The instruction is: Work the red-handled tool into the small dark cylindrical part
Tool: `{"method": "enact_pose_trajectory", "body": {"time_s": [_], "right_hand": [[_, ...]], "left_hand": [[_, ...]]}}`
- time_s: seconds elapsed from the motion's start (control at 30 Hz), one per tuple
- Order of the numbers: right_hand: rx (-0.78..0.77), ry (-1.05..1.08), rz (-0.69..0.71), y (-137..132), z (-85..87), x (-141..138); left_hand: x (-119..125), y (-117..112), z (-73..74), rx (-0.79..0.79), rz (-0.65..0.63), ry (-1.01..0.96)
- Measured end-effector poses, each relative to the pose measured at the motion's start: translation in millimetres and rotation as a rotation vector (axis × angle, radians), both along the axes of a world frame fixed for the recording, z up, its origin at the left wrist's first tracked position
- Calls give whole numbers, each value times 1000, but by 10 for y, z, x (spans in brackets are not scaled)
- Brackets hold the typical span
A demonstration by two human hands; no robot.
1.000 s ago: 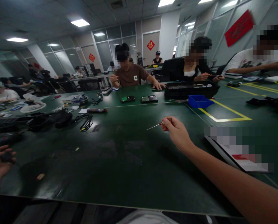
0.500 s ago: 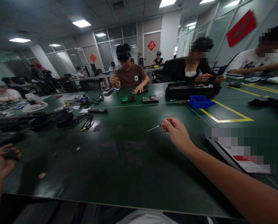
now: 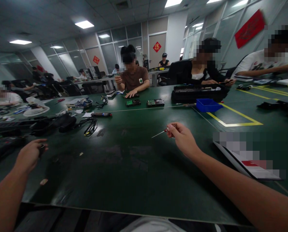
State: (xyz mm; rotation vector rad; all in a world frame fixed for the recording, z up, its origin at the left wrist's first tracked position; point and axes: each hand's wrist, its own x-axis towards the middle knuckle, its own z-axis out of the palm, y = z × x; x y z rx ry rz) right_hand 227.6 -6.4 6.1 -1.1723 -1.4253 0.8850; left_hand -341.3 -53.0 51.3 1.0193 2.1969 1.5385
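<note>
In the head view, my right hand (image 3: pixel 181 138) is closed on a screwdriver (image 3: pixel 158 134). Its thin metal shaft points left and slightly down above the green table (image 3: pixel 105 190). Fingers cover most of the reddish handle. At the left, my left hand (image 3: pixel 29 156) is closed around a small dark object (image 3: pixel 41 148) with a rounded end. Its kind cannot be made out. Both hands are raised over the table, well apart from each other.
A black cable (image 3: pixel 91 126) lies beyond my left hand, near a dark rod-shaped tool (image 3: pixel 101 114). Two circuit-board devices sit farther back, one a drive-like board (image 3: pixel 155 102). To the right are a blue bin (image 3: pixel 208 105) and a flat booklet (image 3: pixel 250 162). Co-workers sit opposite.
My left hand has moved right and slightly up, carrying the dark object. My right hand and the screwdriver have barely shifted. The co-worker opposite has moved a hand to the left.
</note>
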Motion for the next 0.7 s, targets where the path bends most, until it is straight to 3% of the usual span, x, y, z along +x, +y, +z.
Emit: {"method": "enact_pose_trajectory", "body": {"time_s": [0.13, 0.37, 0.57, 0.7], "right_hand": [[1, -11, -4, -24, 34, -11], [10, -19, 3, -29, 43, 8], [27, -110, 7, -32, 55, 15], [29, -137, -2, -76, 108, -2]], "left_hand": [[461, 224, -67, 17, -162, -138], [1829, 486, -56, -78, -573, -231], [2810, 573, 57, -74, -963, -277], [3313, 570, 32, -57, -1100, -184]]}}
